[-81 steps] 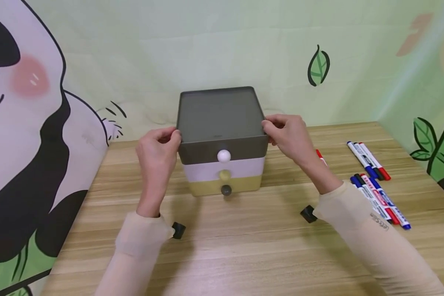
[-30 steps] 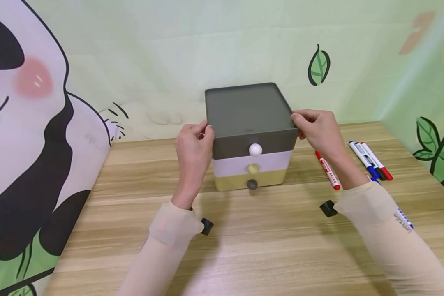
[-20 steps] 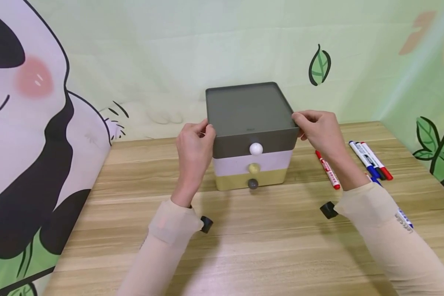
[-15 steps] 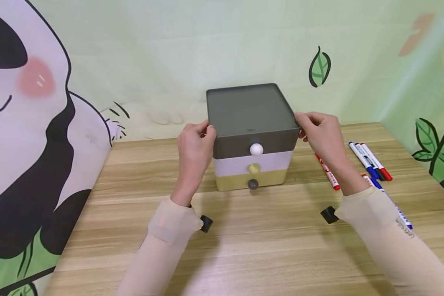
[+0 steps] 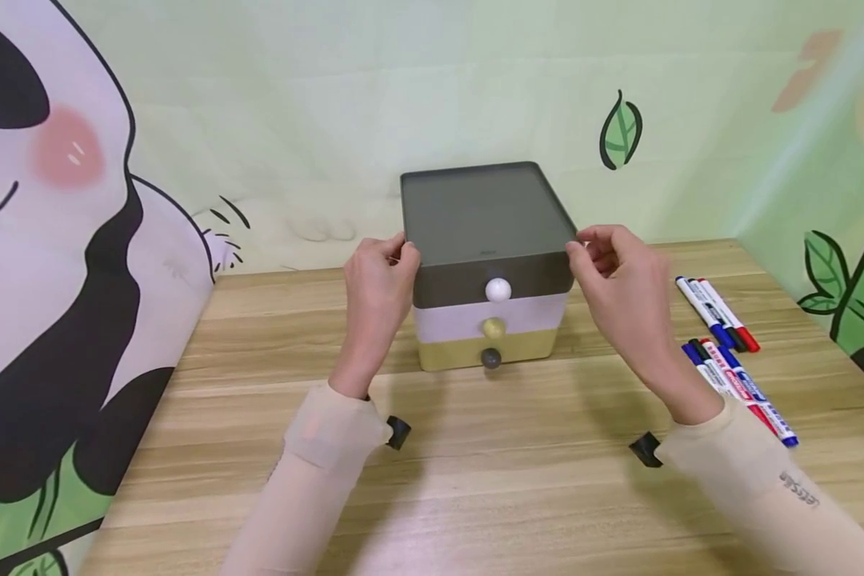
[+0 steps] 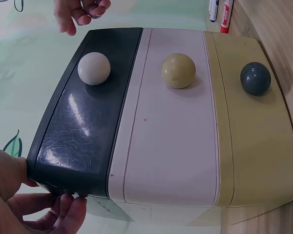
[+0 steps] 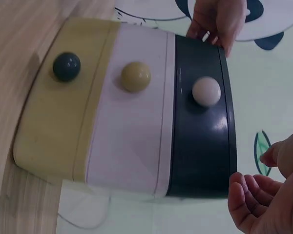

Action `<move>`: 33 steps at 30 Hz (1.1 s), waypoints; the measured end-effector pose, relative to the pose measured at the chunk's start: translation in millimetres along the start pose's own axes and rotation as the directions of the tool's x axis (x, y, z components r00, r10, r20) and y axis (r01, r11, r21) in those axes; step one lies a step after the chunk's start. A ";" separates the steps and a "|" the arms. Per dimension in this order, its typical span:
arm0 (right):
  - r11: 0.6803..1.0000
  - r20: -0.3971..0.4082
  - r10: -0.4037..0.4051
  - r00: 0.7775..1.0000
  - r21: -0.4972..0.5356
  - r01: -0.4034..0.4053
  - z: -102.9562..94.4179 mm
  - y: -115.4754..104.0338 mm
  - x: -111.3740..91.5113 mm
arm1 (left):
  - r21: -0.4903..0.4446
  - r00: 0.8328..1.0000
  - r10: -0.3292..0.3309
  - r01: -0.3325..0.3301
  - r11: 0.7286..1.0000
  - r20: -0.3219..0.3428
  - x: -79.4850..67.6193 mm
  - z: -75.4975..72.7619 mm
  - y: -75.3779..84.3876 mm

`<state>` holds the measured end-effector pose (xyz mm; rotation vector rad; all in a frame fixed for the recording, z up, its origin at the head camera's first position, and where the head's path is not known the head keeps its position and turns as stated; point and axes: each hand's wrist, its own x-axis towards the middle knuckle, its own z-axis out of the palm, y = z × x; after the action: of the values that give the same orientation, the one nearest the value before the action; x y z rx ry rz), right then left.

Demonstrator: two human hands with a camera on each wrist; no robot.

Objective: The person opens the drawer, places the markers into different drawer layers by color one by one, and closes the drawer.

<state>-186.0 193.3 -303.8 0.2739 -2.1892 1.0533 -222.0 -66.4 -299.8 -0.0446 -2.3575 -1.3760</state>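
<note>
A small three-tier drawer box (image 5: 493, 276) stands on the wooden table, its drawers all closed. From top to bottom the tiers are dark grey, pale lilac-white and yellow. Their round knobs are white (image 5: 498, 290), yellow (image 5: 494, 328) and dark grey (image 5: 491, 358). My left hand (image 5: 378, 300) grips the upper left edge of the box between thumb and fingers; in the left wrist view its fingertips (image 6: 73, 209) curl under the dark tier's side. Beside the upper right corner, my right hand (image 5: 630, 300) has loosely bent fingers and holds nothing; the left wrist view shows it apart from the box.
Two groups of whiteboard markers lie at the right, one farther back (image 5: 716, 314) and one nearer (image 5: 742, 392), partly under my right sleeve. A red marker (image 6: 226, 17) shows in the left wrist view. The printed wall cloth (image 5: 317, 120) rises behind the table (image 5: 490, 480).
Compared with the earliest frame, the box sits farther right, both hands having gone with it. Within the last half second my right hand lets go and draws back; my left hand stays in place.
</note>
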 end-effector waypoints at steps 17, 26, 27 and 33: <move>0.978 0.190 -0.178 0.965 -0.070 0.194 51.5 -12.3 -27.6 | 0.009 1.000 0.018 -0.018 1.000 -0.012 -1.6 2.3 0.1; 0.975 0.180 -0.193 0.965 -0.078 0.209 63.2 -13.0 -31.0 | 0.008 0.999 0.030 -0.030 1.000 -0.030 -4.3 2.5 1.1; 0.975 0.179 -0.191 0.965 -0.082 0.208 63.4 -12.8 -31.3 | 0.005 0.999 0.029 -0.029 1.000 -0.032 -4.7 2.6 1.1; 0.979 0.177 -0.169 0.970 -0.086 0.186 60.6 -13.2 -32.2 | -0.016 0.999 0.024 -0.024 1.000 -0.032 -7.8 4.4 1.8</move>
<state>-185.7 135.8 -343.6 0.5200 -2.3110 0.8423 -215.9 -60.4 -303.0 -0.0554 -2.3121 -1.3750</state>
